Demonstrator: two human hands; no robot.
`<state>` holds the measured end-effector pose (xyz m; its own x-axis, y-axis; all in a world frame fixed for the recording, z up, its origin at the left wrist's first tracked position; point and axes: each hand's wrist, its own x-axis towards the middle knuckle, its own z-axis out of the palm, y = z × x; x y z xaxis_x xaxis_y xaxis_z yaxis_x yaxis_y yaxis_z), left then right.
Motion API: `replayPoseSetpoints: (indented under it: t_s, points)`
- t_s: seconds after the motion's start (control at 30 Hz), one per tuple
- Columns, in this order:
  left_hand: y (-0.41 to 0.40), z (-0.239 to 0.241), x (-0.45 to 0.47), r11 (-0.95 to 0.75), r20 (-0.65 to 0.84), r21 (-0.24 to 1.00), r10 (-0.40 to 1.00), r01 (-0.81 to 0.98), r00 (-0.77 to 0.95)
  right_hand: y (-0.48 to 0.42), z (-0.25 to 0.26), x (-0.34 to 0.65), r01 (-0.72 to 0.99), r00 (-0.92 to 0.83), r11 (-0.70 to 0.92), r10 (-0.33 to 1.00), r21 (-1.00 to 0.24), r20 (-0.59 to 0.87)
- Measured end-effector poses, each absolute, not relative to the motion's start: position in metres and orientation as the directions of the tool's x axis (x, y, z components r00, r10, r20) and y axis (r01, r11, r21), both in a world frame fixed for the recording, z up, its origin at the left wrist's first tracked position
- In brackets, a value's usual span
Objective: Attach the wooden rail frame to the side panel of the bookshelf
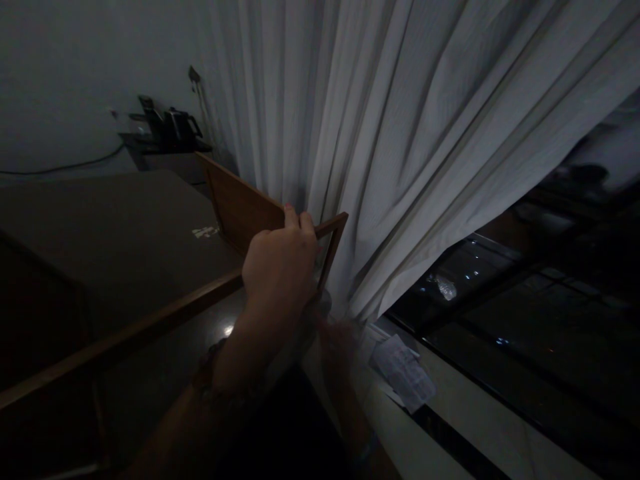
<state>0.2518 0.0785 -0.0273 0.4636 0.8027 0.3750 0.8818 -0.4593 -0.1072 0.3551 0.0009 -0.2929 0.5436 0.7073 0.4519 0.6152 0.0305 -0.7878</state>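
Observation:
My left hand (pixel 280 267) is closed over the top corner of a wooden frame (pixel 235 207), fingers curled over its upper edge where a thin side rail (pixel 333 247) meets it. A bead bracelet (pixel 207 377) sits on that wrist. Lower down, my right hand (pixel 340 340) is dim and blurred beside the curtain's hem, close to something pale and translucent (pixel 320 310) under the left hand. Its fingers cannot be made out.
A long white curtain (pixel 400 133) hangs right behind the frame. A dark window (pixel 525 313) lies to the right, with crumpled papers (pixel 403 373) on the pale sill. A dark tabletop (pixel 110 233) spreads left; a kettle (pixel 177 127) stands on a far shelf.

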Motion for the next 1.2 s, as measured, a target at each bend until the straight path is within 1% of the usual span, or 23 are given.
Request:
replayPoseSetpoints:
  t_s: [0.1, 0.17, 0.23, 0.3, 0.43, 0.57, 0.63, 0.73, 0.8, 0.87, 0.93, 1.07, 1.13, 1.2]
  points:
    - [0.079, -0.027, 0.252, -0.454, 0.368, -0.105, 0.809, 0.885, 0.459, 0.001, -0.294, 0.351, 0.436, 0.591, 0.041, 0.741, -0.899, 0.320]
    - [0.078, -0.026, 0.252, -0.451, 0.366, -0.106, 0.811, 0.886, 0.457, 0.002, -0.294, 0.347, 0.296, 0.647, 0.018, 0.732, -0.955, 0.214]
    - [0.078, -0.026, 0.252, -0.455, 0.372, -0.105, 0.806, 0.884, 0.460, 0.002, -0.293, 0.345, 0.196, 0.675, 0.017, 0.723, -0.981, 0.147]
    - [0.078, -0.026, 0.252, -0.460, 0.375, -0.103, 0.803, 0.882, 0.462, 0.003, -0.292, 0.343, 0.146, 0.669, 0.032, 0.733, -0.989, 0.123]
    - [0.077, -0.025, 0.252, -0.450, 0.349, -0.110, 0.817, 0.886, 0.459, 0.005, -0.293, 0.343, 0.107, 0.687, 0.059, 0.718, -0.993, 0.116]
    - [0.077, -0.025, 0.252, -0.447, 0.350, -0.108, 0.819, 0.888, 0.455, 0.009, -0.293, 0.343, 0.132, 0.710, 0.077, 0.688, -0.988, 0.148]
    - [0.077, -0.025, 0.252, -0.447, 0.345, -0.108, 0.821, 0.888, 0.455, 0.010, -0.289, 0.342, 0.135, 0.744, 0.087, 0.648, -0.987, 0.159]
    - [0.077, -0.025, 0.252, -0.451, 0.350, -0.113, 0.816, 0.885, 0.461, 0.010, -0.277, 0.340, 0.060, 0.793, 0.104, 0.599, -0.993, 0.111]
    - [0.077, -0.025, 0.252, -0.455, 0.361, -0.112, 0.810, 0.883, 0.463, 0.011, -0.270, 0.339, -0.020, 0.791, 0.114, 0.610, -0.993, 0.054]
    - [0.077, -0.025, 0.252, -0.457, 0.363, -0.110, 0.808, 0.883, 0.464, 0.012, -0.268, 0.340, -0.059, 0.777, 0.112, 0.629, -0.992, 0.025]
    - [0.077, -0.024, 0.252, -0.453, 0.346, -0.109, 0.817, 0.885, 0.461, 0.012, -0.273, 0.342, -0.026, 0.763, 0.097, 0.645, -0.995, 0.043]
    - [0.076, -0.024, 0.251, -0.456, 0.339, -0.102, 0.820, 0.884, 0.462, 0.010, -0.288, 0.347, 0.115, 0.764, 0.082, 0.630, -0.990, 0.141]
    - [0.076, -0.024, 0.251, -0.465, 0.350, -0.085, 0.814, 0.881, 0.464, 0.008, -0.291, 0.349, 0.122, 0.758, 0.068, 0.638, -0.990, 0.137]
    - [0.076, -0.024, 0.251, -0.468, 0.348, -0.066, 0.816, 0.881, 0.460, 0.007, -0.289, 0.348, 0.074, 0.733, 0.062, 0.674, -0.995, 0.097]
